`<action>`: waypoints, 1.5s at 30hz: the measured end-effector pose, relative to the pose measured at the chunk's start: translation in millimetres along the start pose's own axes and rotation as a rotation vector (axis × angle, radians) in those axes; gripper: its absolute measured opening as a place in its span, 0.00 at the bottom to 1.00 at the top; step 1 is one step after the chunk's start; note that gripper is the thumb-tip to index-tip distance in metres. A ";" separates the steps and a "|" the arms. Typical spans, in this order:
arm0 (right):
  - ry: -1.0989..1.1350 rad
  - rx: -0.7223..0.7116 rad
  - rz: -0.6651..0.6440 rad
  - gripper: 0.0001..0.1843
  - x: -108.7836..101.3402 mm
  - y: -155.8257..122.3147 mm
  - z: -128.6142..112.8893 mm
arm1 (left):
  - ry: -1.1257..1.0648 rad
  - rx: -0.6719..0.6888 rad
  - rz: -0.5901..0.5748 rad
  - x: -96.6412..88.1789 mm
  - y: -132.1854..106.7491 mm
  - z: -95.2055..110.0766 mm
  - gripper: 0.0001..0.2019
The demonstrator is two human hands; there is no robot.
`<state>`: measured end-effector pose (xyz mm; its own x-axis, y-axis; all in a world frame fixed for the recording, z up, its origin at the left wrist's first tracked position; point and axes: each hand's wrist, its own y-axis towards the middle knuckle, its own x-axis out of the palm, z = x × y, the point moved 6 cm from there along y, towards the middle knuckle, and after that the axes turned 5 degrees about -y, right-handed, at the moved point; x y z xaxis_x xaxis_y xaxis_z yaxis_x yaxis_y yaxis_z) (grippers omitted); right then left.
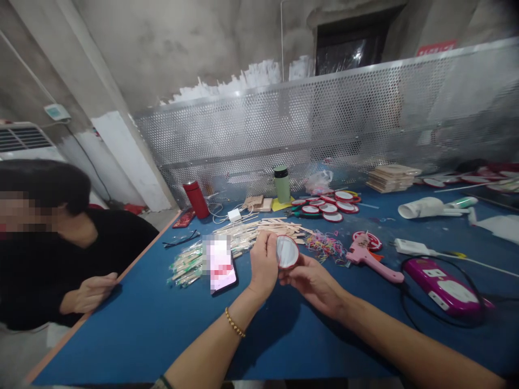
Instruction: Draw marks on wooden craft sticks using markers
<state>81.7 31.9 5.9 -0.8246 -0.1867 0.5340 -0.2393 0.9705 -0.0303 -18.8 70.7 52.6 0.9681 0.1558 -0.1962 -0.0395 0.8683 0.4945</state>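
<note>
Both my hands hold a small round disc (287, 252), white in the middle with a red rim, above the blue table (138, 324). My left hand (263, 265) grips its left edge with the fingers curled round it. My right hand (312, 281) pinches it from below on the right. Just beyond the disc lies a pile of flat wooden sticks (267, 227), and a tangle of small coloured bands (324, 246) is to its right.
A phone (221, 265) lies left of my hands beside wrapped stick bundles (186, 265). A pink glue gun (371, 259) and a pink power strip (441, 286) lie right. More red-rimmed discs (328, 208), two flasks and wood stacks stand farther back. Another person (60, 254) sits left.
</note>
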 end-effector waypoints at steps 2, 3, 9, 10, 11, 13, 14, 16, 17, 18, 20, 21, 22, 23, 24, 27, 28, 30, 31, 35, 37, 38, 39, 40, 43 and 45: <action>0.013 -0.008 0.002 0.14 -1.1 1.2 -0.5 | -0.011 0.000 -0.011 0.5 -1.3 2.2 0.14; 0.013 -0.015 0.005 0.13 -1.5 1.7 -1.1 | -0.018 -0.004 -0.016 0.8 -1.7 2.9 0.14; -0.048 -0.059 0.029 0.12 0.0 1.7 -5.8 | -0.052 -0.021 -0.057 2.7 -2.6 5.5 0.13; -0.063 -0.067 0.033 0.13 0.6 1.2 -6.9 | -0.054 -0.020 -0.063 2.9 -2.6 5.9 0.13; -0.082 -0.078 0.040 0.14 0.8 0.8 -8.3 | -0.054 -0.019 -0.070 3.0 -2.5 6.3 0.13; -0.134 -0.093 0.062 0.15 0.1 -0.1 -11.6 | -0.055 -0.019 -0.081 3.2 -2.3 6.6 0.14; -0.165 -0.092 0.073 0.15 -0.5 -0.3 -13.3 | -0.056 -0.021 -0.082 3.1 -2.2 6.7 0.14; -0.218 -0.075 0.083 0.11 -1.8 -0.7 -16.7 | -0.060 -0.027 -0.090 3.1 -2.5 6.6 0.14; -0.233 -0.062 0.080 0.09 -2.3 -0.8 -18.0 | -0.063 -0.032 -0.097 3.4 -2.9 6.7 0.14; -0.241 -0.044 0.072 0.06 -2.9 -1.0 -18.7 | -0.068 -0.039 -0.106 3.9 -3.4 6.9 0.14; -0.246 -0.011 0.063 0.04 -6.4 -1.1 -18.3 | -0.082 -0.054 -0.125 5.0 -5.0 8.0 0.15; -0.249 0.005 0.067 0.05 -9.7 -0.7 -17.3 | -0.090 -0.060 -0.132 5.4 -5.8 8.9 0.15; -0.258 0.017 0.076 0.05 -13.8 0.5 -16.6 | -0.097 -0.064 -0.134 5.5 -6.4 9.9 0.15; -0.275 0.023 0.095 0.06 -18.5 2.7 -17.0 | -0.103 -0.066 -0.133 5.5 -6.8 10.9 0.15; -0.308 0.026 0.118 0.06 -22.7 6.6 -19.4 | -0.107 -0.064 -0.125 5.0 -6.8 11.9 0.15; -0.564 -0.009 0.203 0.13 -23.3 32.6 -49.5 | -0.114 -0.046 -0.070 1.6 -4.1 11.7 0.15; -0.707 -0.068 0.222 0.20 -15.5 46.4 -70.4 | -0.113 -0.040 -0.044 0.0 -2.4 10.1 0.15; -1.034 -0.157 0.199 0.35 12.8 79.2 -119.0 | -0.100 -0.046 -0.005 -2.6 1.7 4.1 0.15; -1.235 -0.182 0.221 0.38 28.1 96.0 -145.6 | -0.085 -0.047 0.013 -4.4 4.1 0.5 0.16; -1.556 -0.190 0.361 0.27 67.2 144.7 -231.6 | -0.027 -0.043 0.055 -13.9 12.7 -12.4 0.16; -1.616 -0.185 0.400 0.16 65.7 148.9 -244.5 | -0.004 -0.062 0.063 -18.8 15.1 -16.8 0.16; -1.642 -0.185 0.405 0.13 60.1 144.6 -241.5 | 0.014 -0.058 0.068 -20.6 15.7 -17.0 0.16; -1.673 -0.199 0.396 0.12 53.0 136.1 -233.0 | 0.030 -0.056 0.071 -21.6 15.8 -16.6 0.15; -1.729 -0.310 0.332 0.12 50.0 123.5 -220.8 | 0.035 -0.050 0.065 -21.3 15.5 -15.4 0.15; -1.698 -0.555 0.102 0.13 32.6 71.2 -165.2 | 0.018 -0.034 0.023 -15.2 11.3 -10.1 0.15; -1.558 -0.557 0.001 0.13 14.0 41.5 -127.7 | 0.007 -0.016 -0.014 -9.7 7.2 -6.0 0.14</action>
<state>125.7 89.0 120.1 -0.5953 0.1836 -0.7822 -0.3206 0.8384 0.4408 -30.0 78.3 53.0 0.9668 0.1472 -0.2088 -0.0303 0.8776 0.4784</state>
